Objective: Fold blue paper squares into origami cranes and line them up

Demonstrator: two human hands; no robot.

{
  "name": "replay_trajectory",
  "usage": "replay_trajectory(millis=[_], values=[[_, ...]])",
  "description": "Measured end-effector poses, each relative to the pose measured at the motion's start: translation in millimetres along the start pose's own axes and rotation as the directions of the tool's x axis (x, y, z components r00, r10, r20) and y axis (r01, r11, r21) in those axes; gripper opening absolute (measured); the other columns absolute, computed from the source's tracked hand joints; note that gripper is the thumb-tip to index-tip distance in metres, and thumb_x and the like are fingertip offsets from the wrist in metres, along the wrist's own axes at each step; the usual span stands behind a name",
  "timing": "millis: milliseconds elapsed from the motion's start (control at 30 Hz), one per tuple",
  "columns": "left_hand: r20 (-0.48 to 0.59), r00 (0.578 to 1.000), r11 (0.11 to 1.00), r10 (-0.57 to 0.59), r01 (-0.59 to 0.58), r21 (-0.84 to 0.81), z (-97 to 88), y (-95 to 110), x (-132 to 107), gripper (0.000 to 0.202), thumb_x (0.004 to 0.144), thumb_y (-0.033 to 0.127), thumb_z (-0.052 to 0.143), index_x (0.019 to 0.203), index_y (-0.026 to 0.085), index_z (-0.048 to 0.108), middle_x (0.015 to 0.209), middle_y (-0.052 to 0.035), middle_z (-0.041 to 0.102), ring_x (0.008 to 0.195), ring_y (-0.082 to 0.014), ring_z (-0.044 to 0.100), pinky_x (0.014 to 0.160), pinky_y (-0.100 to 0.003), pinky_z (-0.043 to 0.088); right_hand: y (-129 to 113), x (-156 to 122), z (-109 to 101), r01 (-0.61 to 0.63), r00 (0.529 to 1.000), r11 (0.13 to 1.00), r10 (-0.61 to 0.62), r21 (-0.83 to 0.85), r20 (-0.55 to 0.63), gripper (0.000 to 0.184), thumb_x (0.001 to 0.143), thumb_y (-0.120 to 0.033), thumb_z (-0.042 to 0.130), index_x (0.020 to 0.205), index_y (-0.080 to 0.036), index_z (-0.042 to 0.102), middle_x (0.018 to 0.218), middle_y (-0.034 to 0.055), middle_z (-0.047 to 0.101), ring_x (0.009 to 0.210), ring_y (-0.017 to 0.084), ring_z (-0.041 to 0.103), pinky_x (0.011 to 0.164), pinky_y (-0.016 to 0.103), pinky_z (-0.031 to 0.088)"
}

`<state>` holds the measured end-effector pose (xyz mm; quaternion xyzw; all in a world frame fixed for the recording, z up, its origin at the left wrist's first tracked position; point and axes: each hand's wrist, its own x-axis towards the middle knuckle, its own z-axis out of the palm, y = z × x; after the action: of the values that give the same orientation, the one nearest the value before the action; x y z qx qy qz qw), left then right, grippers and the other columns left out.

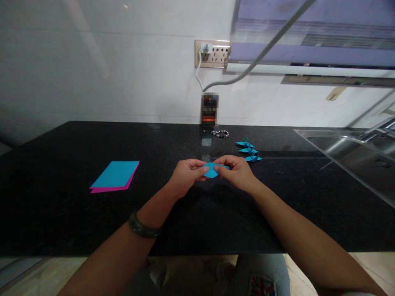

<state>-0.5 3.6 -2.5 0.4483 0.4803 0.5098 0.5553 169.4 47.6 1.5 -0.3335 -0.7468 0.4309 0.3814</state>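
A small piece of folded blue origami paper (211,171) is held just above the black counter between my two hands. My left hand (189,174) pinches its left side, thumb on top and fingers beneath. On the other side, my right hand (236,172) grips the paper the same way, and a thin point of it shows past the right thumb. Both hands' fingers partly cover the folds. Behind my right hand stand several blue paper cranes (249,151) close together. Off to the left lies a stack of square paper (115,174), blue on top with pink under it.
A beaded bracelet (220,134) lies toward the back of the black counter (77,222). Against the wall stands a phone-like upright object (210,110) with a blurred face. A cable (247,76) hangs near the wall socket (212,53). The metal sink (364,160) is at the right.
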Motion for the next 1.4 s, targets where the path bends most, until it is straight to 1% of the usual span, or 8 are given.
replay_trajectory(millis=[200, 433, 567, 700, 800, 900, 1133, 1400], values=[[0.044, 0.999, 1.000, 0.011, -0.012, 0.023, -0.1, -1.2, 0.3, 0.025, 0.058, 0.025, 0.072, 0.076, 0.010, 0.061, 0.065, -0.0020, 0.063, 0.058, -0.0095, 0.058, 0.055, -0.021, 0.047, -1.4, -2.3, 1.9, 0.051, 0.999, 0.999, -0.050, -0.007, 0.016, 0.016, 0.070, -0.026, 0.060, 0.081, -0.016, 0.064, 0.071, 0.0019, 0.064, 0.062, 0.012, 0.055, 0.059, 0.024, 0.043], [0.051, 0.999, 1.000, 0.018, -0.019, 0.022, 0.4, -1.0, -0.4, 0.020, 0.061, 0.021, 0.069, 0.076, 0.011, 0.061, 0.064, -0.0015, 0.063, 0.058, -0.0092, 0.058, 0.055, -0.021, 0.047, -3.8, -2.1, -0.8, 0.195, 0.980, 0.978, -0.192, -0.070, 0.054, 0.013, 0.071, -0.017, 0.054, 0.077, -0.019, 0.066, 0.074, 0.0022, 0.063, 0.068, 0.013, 0.057, 0.064, 0.026, 0.044], [0.063, 0.998, 1.000, 0.010, -0.010, -0.004, -1.0, -1.0, -0.3, 0.021, 0.061, 0.021, 0.070, 0.076, 0.010, 0.060, 0.064, -0.0013, 0.063, 0.057, -0.0088, 0.058, 0.055, -0.021, 0.047, -4.2, -2.2, -0.9, 0.187, 0.981, 0.981, -0.185, -0.041, 0.051, 0.015, 0.071, -0.015, 0.053, 0.076, -0.019, 0.066, 0.073, 0.0021, 0.063, 0.067, 0.013, 0.057, 0.063, 0.025, 0.044], [0.098, 0.995, 0.999, -0.016, 0.019, -0.030, -1.9, 2.1, -1.1, 0.026, 0.062, 0.027, 0.070, 0.080, 0.010, 0.061, 0.069, -0.0030, 0.065, 0.060, -0.0096, 0.060, 0.057, -0.021, 0.048, -1.9, -1.5, -0.2, 0.187, 0.982, 0.982, -0.187, -0.025, -0.003, 0.015, 0.071, -0.013, 0.053, 0.075, -0.018, 0.066, 0.072, 0.0019, 0.063, 0.065, 0.012, 0.057, 0.061, 0.025, 0.043], [0.119, 0.992, 0.999, -0.043, 0.046, -0.023, -2.6, 3.7, -1.4, 0.029, 0.066, 0.034, 0.066, 0.081, 0.010, 0.062, 0.072, -0.0053, 0.066, 0.061, -0.0112, 0.061, 0.056, -0.022, 0.048, -0.6, -0.6, -0.7, 0.259, 0.966, 0.965, -0.260, -0.039, -0.014, 0.014, 0.071, -0.013, 0.053, 0.076, -0.018, 0.065, 0.072, 0.0021, 0.062, 0.066, 0.012, 0.057, 0.062, 0.026, 0.044], [0.098, 0.995, 0.999, -0.034, 0.035, -0.012, -3.4, 2.0, -0.6, 0.028, 0.065, 0.034, 0.068, 0.080, 0.011, 0.062, 0.070, -0.0047, 0.066, 0.061, -0.0120, 0.062, 0.056, -0.022, 0.048, -1.5, -0.2, -1.2, 0.317, 0.948, 0.946, -0.317, -0.065, 0.012, 0.014, 0.073, -0.013, 0.053, 0.078, -0.018, 0.065, 0.074, 0.0028, 0.062, 0.069, 0.013, 0.057, 0.065, 0.027, 0.044], [0.051, 0.998, 0.999, 0.048, -0.049, 0.018, -2.7, -1.0, 1.1, 0.025, 0.062, 0.028, 0.070, 0.079, 0.010, 0.064, 0.069, -0.0029, 0.064, 0.061, -0.0098, 0.059, 0.061, -0.023, 0.049, -2.0, -0.4, 0.5, 0.217, 0.976, 0.970, -0.217, -0.111, 0.016, 0.013, 0.077, -0.025, 0.055, 0.081, -0.016, 0.063, 0.075, 0.0034, 0.061, 0.068, 0.012, 0.056, 0.063, 0.025, 0.045], [0.060, 0.995, 0.987, 0.084, -0.091, 0.133, -2.0, -3.1, 0.5, 0.029, 0.058, 0.027, 0.072, 0.081, 0.011, 0.065, 0.069, -0.0031, 0.065, 0.061, -0.0107, 0.058, 0.061, -0.024, 0.047, -0.1, -0.6, 2.2, 0.192, 0.981, 0.973, -0.193, -0.127, -0.002, 0.010, 0.076, -0.021, 0.056, 0.081, -0.016, 0.063, 0.075, 0.0033, 0.062, 0.068, 0.012, 0.057, 0.062, 0.025, 0.045]])
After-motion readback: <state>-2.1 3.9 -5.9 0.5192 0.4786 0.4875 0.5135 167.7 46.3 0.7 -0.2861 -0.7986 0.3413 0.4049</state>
